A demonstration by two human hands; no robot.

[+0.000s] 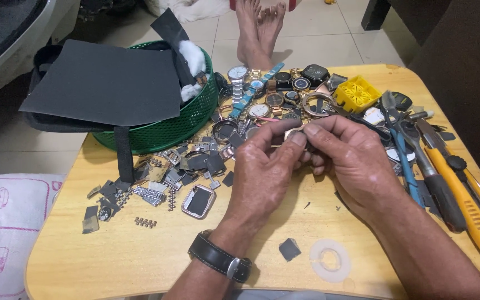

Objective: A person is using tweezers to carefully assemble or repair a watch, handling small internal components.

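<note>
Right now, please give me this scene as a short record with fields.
setting: wooden table
left hand: pinches a small round metal part, wears a black wristwatch
right hand: pinches the same part
behind hands: pile of watches
left side: green basket under dark sheet
right side: yellow-handled tools
front: white ring

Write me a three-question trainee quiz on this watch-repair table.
1. True or false: both hands pinch one small round metal part.
2. Which wrist bears the black-strapped watch? A left, B right.
3. The yellow-handled tools lie on the person's ____ side.

Key:
1. True: the left hand and the right hand meet on it.
2. A.
3. Right; the green basket stands at the left.
</note>
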